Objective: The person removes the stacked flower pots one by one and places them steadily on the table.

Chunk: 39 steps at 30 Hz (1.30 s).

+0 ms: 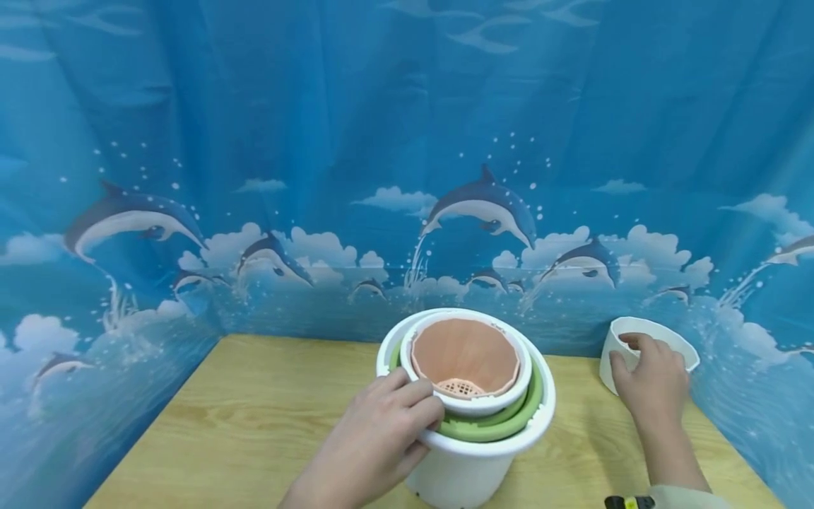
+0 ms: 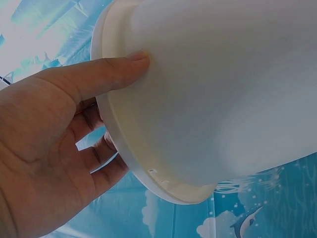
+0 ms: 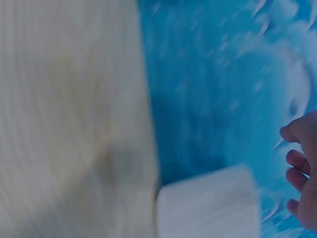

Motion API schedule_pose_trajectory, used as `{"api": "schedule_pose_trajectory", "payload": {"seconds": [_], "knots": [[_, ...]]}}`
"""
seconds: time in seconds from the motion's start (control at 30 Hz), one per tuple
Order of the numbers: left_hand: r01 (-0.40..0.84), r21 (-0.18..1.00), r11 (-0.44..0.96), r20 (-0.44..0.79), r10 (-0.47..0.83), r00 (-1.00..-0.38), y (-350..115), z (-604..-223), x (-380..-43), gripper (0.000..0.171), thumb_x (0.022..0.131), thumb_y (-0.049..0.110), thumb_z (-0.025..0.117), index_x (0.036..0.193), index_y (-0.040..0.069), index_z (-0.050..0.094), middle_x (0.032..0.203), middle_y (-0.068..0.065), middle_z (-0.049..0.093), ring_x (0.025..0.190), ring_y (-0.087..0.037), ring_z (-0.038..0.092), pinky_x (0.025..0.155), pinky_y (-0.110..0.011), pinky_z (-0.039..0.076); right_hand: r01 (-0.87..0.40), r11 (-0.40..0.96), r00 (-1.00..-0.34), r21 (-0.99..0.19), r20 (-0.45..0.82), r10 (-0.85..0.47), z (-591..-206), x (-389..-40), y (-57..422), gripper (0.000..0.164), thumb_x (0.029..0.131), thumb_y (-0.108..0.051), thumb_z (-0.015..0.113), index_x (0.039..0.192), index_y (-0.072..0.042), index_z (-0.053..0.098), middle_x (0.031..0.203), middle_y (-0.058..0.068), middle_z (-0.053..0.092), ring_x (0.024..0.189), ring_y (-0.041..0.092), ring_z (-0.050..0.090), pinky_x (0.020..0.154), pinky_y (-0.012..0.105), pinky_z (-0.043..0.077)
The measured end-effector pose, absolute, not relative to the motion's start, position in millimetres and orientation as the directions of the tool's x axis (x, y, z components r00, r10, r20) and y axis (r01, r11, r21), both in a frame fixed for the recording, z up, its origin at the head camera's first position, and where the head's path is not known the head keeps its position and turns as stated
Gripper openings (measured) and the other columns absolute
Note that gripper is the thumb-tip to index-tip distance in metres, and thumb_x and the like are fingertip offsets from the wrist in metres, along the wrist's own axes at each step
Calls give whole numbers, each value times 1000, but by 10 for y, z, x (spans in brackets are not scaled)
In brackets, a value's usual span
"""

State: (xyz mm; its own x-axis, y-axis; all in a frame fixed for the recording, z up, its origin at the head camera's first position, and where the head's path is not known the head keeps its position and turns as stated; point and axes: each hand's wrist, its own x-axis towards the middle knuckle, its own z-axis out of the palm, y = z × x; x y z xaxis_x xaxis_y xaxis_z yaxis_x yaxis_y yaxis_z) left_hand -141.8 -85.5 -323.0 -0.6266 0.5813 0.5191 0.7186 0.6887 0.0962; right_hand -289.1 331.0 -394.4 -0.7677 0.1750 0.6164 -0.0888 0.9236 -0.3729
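Observation:
Flower pots stand nested on the table: a large white pot (image 1: 461, 474) outside, a green pot (image 1: 490, 430) within it, then a smaller white pot (image 1: 523, 378) and a terracotta-coloured pot (image 1: 464, 353) with a grid-holed bottom. My left hand (image 1: 388, 431) grips the large pot's rim; in the left wrist view its thumb (image 2: 111, 74) presses the outer wall. To the right, a separate white pot (image 1: 608, 364) sits near the table's back right corner. Over its opening hovers my right hand (image 1: 655, 385); the right wrist view shows loosely bent fingers apart from that pot.
A wood-grain table (image 1: 254, 410) bears the pots. Behind it and along both sides hangs a blue curtain (image 1: 331, 141) printed with dolphins and waves, close to the table edges. A dark band with a yellow mark (image 1: 629, 502) shows at my right sleeve.

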Motion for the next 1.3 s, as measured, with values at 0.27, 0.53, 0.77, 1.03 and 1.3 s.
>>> {"api": "schedule_pose_trajectory", "payload": {"seconds": [0.27, 0.53, 0.77, 1.03, 1.3], "knots": [[718, 94, 690, 536, 573, -621, -842, -3236, -1419, 21, 81, 27, 83, 93, 27, 66, 97, 17, 63, 91, -8, 52, 82, -29, 52, -286, 859, -669, -424, 730, 138, -3627, -2576, 2747, 24, 89, -13, 73, 110, -1, 69, 107, 21, 65, 100, 38, 55, 86, 56, 39], [723, 79, 687, 546, 577, -608, -860, -3246, -1425, 22, 80, 27, 84, 92, 27, 65, 95, 17, 62, 90, -8, 51, 81, -29, 51, -532, 761, -576, -371, 817, -5, -3365, -2285, 2370, 21, 86, -11, 77, 106, -6, 72, 100, 10, 71, 96, 18, 58, 88, 35, 41], [733, 85, 675, 538, 588, -604, -861, -3242, -1438, 21, 82, 28, 83, 93, 28, 66, 98, 18, 63, 89, -7, 51, 80, -28, 51, -797, 555, -463, -237, 831, -310, -3202, -2010, 2125, 32, 82, -15, 81, 113, -17, 72, 107, -1, 71, 106, 7, 58, 95, 14, 40], [732, 57, 679, 547, 592, -592, -864, -3228, -1444, 22, 81, 27, 83, 92, 27, 64, 98, 17, 63, 88, -8, 51, 80, -29, 50, -892, 421, -388, -162, 753, -532, -3133, -1823, 1864, 49, 77, -24, 84, 122, -23, 67, 118, -6, 68, 111, 12, 59, 99, 17, 41], [735, 50, 676, 548, 596, -587, -867, -3235, -1443, 22, 81, 28, 83, 91, 28, 64, 97, 18, 61, 86, -7, 48, 78, -28, 49, -875, 467, -406, -126, 717, -567, -3149, -1807, 1820, 51, 74, -28, 86, 121, -29, 66, 118, -12, 67, 112, 11, 58, 102, 15, 39]]}}
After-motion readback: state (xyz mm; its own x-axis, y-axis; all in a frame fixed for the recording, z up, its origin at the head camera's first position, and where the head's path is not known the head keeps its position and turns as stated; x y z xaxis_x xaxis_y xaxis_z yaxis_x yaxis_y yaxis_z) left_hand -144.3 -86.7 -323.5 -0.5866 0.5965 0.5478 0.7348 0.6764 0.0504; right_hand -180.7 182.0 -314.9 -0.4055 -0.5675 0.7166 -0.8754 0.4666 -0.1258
